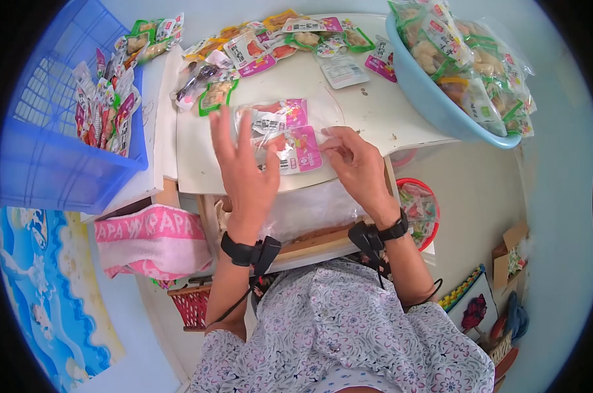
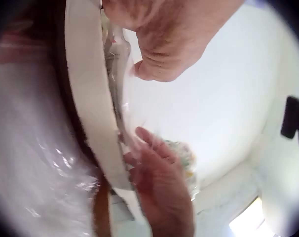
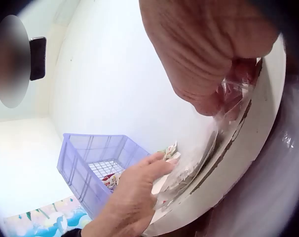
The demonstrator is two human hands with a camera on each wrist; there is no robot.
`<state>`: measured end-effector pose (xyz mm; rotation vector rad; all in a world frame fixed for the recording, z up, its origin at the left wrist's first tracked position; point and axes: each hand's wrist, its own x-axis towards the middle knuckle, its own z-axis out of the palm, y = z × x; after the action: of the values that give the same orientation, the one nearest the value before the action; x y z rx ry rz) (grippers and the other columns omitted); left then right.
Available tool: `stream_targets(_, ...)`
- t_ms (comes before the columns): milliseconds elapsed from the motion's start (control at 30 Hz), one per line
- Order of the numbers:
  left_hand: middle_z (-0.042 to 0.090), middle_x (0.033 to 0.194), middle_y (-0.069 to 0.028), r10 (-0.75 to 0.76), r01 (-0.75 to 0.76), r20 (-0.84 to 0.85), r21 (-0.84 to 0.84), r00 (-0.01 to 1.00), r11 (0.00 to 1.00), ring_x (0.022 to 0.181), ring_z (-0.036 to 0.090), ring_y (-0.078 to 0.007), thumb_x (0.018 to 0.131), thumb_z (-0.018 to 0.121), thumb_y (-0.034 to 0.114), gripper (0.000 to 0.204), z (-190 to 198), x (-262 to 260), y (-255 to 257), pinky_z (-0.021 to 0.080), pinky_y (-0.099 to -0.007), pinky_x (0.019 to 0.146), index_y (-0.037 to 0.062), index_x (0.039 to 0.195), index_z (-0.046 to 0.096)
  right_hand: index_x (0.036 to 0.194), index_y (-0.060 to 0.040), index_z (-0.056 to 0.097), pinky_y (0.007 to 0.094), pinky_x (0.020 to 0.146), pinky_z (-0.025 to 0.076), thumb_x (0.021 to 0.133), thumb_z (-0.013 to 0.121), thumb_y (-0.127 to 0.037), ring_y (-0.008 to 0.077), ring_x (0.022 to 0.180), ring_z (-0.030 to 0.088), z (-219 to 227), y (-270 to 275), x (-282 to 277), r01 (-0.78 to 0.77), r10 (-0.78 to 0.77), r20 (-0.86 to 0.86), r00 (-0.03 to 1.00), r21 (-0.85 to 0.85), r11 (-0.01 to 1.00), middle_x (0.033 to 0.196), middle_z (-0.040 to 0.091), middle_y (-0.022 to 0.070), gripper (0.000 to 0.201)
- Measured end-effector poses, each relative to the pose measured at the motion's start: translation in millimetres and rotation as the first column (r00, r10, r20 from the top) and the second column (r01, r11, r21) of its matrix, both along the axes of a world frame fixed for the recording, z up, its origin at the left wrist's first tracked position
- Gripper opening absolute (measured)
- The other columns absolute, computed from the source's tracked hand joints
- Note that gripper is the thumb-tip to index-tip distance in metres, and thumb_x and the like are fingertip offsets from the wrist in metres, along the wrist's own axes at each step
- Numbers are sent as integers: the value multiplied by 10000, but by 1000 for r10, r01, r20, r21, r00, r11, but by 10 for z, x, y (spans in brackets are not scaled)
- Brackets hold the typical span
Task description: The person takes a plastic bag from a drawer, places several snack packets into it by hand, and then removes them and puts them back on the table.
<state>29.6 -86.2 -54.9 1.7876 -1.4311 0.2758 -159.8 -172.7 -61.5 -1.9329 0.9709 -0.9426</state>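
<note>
Two pink-and-white snack packets [image 1: 306, 147] lie near the front edge of the white table, with clear plastic around them. My right hand [image 1: 356, 164] pinches the edge of this clear plastic bag [image 3: 232, 94] between thumb and fingers, at the packets' right side. Over their left side my left hand [image 1: 247, 177] is spread, fingers straight and pointing away from me, hiding part of the packets. In the right wrist view, the left hand [image 3: 132, 195] reaches toward the far end of the plastic.
More snack packets [image 1: 247, 52] lie along the table's back. A blue crate [image 1: 67, 173] with packets stands at left, a heaped light-blue basin [image 1: 407, 82] at back right. Below the table edge is an open drawer holding clear plastic [image 1: 309, 209]; a red basket [image 1: 437, 219] stands lower right.
</note>
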Motion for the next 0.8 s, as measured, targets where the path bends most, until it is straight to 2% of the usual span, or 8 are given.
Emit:
stream_targets(33,447,1574,-190,3,-7,173,20,985,1000,1522,336,-376,962,576,80,462,58,-32,3,279,-510,1238,34,1422,576,1173,-64,680,370,749,564,883,657,1,254,819,731,5,-5,-2,-4,4,-18,1000,1,1000,961,779,91,298)
stream_targets(133,524,1512,-154,-232,193,210,194,950,962,1500,368,-383,913,546,13,415,-53,9,-24,290,-550,1229,28,1312,656,1143,-19,676,244,671,474,933,620,20,72,726,583,121,-61,-68,-56,55,-158,986,-5,998,890,752,37,221)
stream_targets(233,578,1452,-140,-255,226,136,199,957,954,1477,403,-371,898,521,-6,383,-29,43,-1,308,-544,1222,22,1242,687,1094,-26,679,242,668,465,925,636,5,71,711,569,115,-199,-183,-106,118,-126,985,103,989,851,716,18,177)
stream_targets(333,578,1451,-134,-264,244,79,204,961,948,1472,415,-355,885,524,-8,380,-69,106,8,329,-521,1214,25,1226,689,1066,-55,695,371,719,544,876,677,-67,250,803,710,132,-435,-262,-76,74,24,997,81,994,895,740,107,191)
stream_targets(433,581,1447,-134,-262,246,72,179,963,953,1466,422,-360,891,522,-6,374,-87,107,17,346,-487,1205,31,1224,689,1078,-50,690,395,754,546,860,683,-56,278,843,711,315,-725,-250,50,-60,-49,997,-191,980,930,734,122,218)
stream_targets(567,586,1448,-129,-264,256,39,142,964,956,1458,432,-359,893,525,-13,367,-71,100,21,366,-473,1191,32,1218,689,1169,-43,676,433,918,539,833,595,51,308,1174,642,270,-1142,-110,-87,-198,-330,923,-679,729,1245,688,114,359)
stream_targets(667,591,1447,-122,-268,263,23,126,963,957,1455,437,-356,902,532,-12,346,-76,111,28,374,-472,1185,27,1206,691,1209,-55,679,437,977,526,825,554,61,316,1283,575,54,-1400,58,-158,-315,-443,840,-753,639,1352,641,110,420)
stream_targets(800,604,1422,-109,-276,274,7,97,961,957,1450,444,-353,904,562,3,298,-96,116,23,366,-508,1191,28,1170,694,1144,-62,679,462,902,546,855,554,5,344,1129,644,32,-1639,158,-226,-271,-507,818,-717,660,1159,705,122,322)
